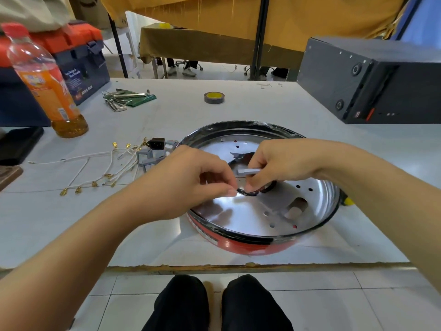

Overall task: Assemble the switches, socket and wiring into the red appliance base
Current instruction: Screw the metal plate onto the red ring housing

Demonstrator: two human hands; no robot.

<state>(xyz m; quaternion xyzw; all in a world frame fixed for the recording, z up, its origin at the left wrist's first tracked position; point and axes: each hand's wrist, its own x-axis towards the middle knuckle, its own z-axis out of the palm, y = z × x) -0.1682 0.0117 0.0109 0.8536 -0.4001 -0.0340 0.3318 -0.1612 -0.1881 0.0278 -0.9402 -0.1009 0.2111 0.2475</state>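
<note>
- Wires (105, 168), socket (157, 142), switches (152, 156): on the bench (167, 115), left of base, not yet fitted.
- Left hand (191, 180) pinches black ring (248, 192)'s left end.
- Right hand (281, 163) pinches its right side, grey bar (248, 171) tucked in fingers.
- Red appliance base (238, 244) underneath; keep ring untwisted, seat it squarely.

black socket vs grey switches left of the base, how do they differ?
The black socket is dark, with its pin opening facing the camera; the grey switches are pale and blocky. The socket is a single part lying farther back; the switches are several, clustered nearer the white wires. Both lie loose on the table, outside the red base, untouched by either hand.
</note>
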